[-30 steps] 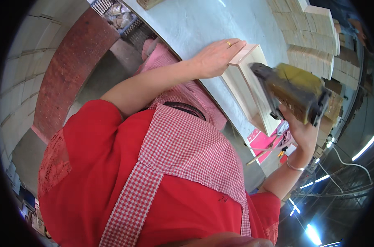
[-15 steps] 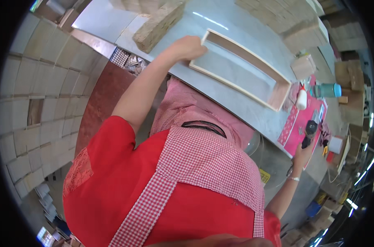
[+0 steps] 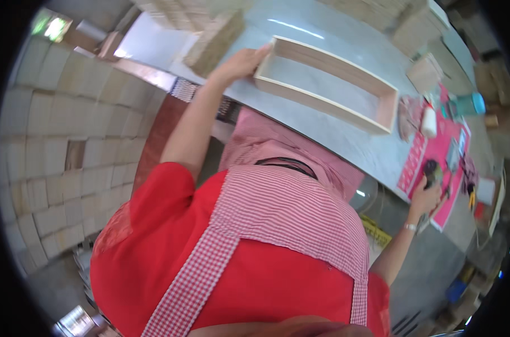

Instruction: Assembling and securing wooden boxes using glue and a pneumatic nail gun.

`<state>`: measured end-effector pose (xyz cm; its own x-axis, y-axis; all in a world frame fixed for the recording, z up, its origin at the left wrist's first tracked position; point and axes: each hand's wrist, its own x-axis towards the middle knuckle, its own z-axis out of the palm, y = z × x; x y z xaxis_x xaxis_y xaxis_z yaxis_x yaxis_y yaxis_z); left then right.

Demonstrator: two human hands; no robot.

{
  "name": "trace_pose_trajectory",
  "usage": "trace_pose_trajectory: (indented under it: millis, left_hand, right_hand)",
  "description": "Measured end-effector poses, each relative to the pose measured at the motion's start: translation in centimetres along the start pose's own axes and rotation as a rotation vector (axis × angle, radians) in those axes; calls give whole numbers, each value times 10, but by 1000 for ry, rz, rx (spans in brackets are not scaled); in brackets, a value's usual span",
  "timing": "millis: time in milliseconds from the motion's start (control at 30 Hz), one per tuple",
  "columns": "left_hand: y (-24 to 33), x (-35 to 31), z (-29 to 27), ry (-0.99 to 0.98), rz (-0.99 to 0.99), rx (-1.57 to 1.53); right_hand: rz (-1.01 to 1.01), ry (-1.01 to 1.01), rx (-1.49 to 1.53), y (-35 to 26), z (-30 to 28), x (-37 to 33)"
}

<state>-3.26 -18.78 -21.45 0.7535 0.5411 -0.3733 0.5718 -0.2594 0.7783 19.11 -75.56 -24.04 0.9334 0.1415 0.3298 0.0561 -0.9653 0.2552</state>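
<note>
A long, shallow rectangular frame of pale wood (image 3: 322,92) lies on the grey tabletop, with the surface showing through its middle. My left hand (image 3: 243,63) is closed on the frame's left end, fingers over the edge. On the right, my right hand (image 3: 426,196) is wrapped round the grip of a dark hand tool with a rounded head (image 3: 431,168); blur hides its exact kind. The tool is over a pink mat (image 3: 415,163). A white bottle (image 3: 429,122) stands between the tool and the frame's right end, beside a crumpled pinkish cloth or bag (image 3: 408,119).
A turquoise bottle (image 3: 465,105) lies beyond the mat. Wooden blocks (image 3: 426,73) stand at the back right, and a stack of wood strips (image 3: 215,45) lies left of the frame. Pale stacked boards (image 3: 47,151) line the left side. An orange-handled tool (image 3: 472,199) lies at far right.
The view has shifted, and the frame now shows more of its side walls. My left hand stays at its left end. The dark tool has turned and sits lower against the mat, in my right hand.
</note>
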Motion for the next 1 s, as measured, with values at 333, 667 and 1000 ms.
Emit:
trace_pose_trajectory:
  millis: [333, 667, 1000]
  left_hand:
    - [-20, -83, 29, 182, 116, -537]
    - [42, -18, -10, 139, 163, -456]
    - [43, -3, 0, 72, 11, -359]
  right_hand:
    - [-108, -243, 1503, -157, -36, -47]
    - [24, -366, 1626, -182, -77, 31]
    - [48, -548, 1548, -186, -80, 34]
